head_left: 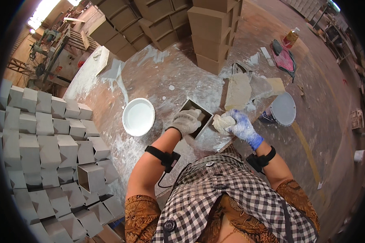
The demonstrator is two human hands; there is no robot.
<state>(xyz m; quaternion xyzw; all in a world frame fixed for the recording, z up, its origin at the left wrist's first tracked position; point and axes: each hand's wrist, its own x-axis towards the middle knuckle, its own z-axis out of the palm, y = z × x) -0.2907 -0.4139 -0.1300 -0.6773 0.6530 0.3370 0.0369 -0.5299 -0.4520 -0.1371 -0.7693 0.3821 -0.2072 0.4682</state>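
Note:
An open-topped square box [207, 114] with pale edges and a dark inside stands on the work surface in front of me. My left hand [185, 122], in a whitish knit glove, grips it, its curled fingers reaching over the rim into the opening. My right hand [241, 126], in a blue-stained white glove, is closed round a crumpled off-white cloth [223, 123], just right of the box. Left of the box sits a round white tub [138, 117], its inside white. Black bands circle both my forearms.
Grey boxes [48, 150] are stacked in rows at the left. Taller brown stacks [209, 32] rise at the far side. Pale cloth sheets [238, 91], a grey-lidded bucket [285, 109], a pink-and-dark cloth [284, 58] and a yellowish bottle [290, 37] lie or stand to the right.

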